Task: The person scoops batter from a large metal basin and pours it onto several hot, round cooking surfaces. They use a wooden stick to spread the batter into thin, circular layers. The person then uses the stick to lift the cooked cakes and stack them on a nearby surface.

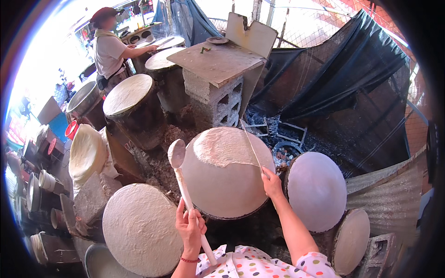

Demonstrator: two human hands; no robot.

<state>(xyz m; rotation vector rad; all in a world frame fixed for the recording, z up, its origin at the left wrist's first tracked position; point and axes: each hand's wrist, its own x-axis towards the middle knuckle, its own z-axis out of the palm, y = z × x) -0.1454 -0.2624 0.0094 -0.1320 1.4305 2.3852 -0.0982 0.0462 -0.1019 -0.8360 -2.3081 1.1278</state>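
Directly in front of me is a large round griddle point(227, 194) with a smooth pale surface. A layer of batter point(220, 147) covers its far part, with a ragged near edge. In my right hand point(272, 182) is a long thin wooden stick point(251, 144), its length lying across the right side of the batter and its tip at the griddle's far rim. My left hand point(189, 227) is wrapped round the pale handle of a ladle point(176, 154). The ladle's batter-smeared bowl points up beside the griddle's left rim, and its handle end reaches my spotted shirt.
A batter-covered griddle point(141, 231) lies to my left, a bare pale one point(316, 192) to my right. Beyond stand a board on concrete blocks point(218, 60) and more drum griddles point(127, 95). Stacked flatbreads point(85, 155) sit left. Another person point(109, 53) works at the far left.
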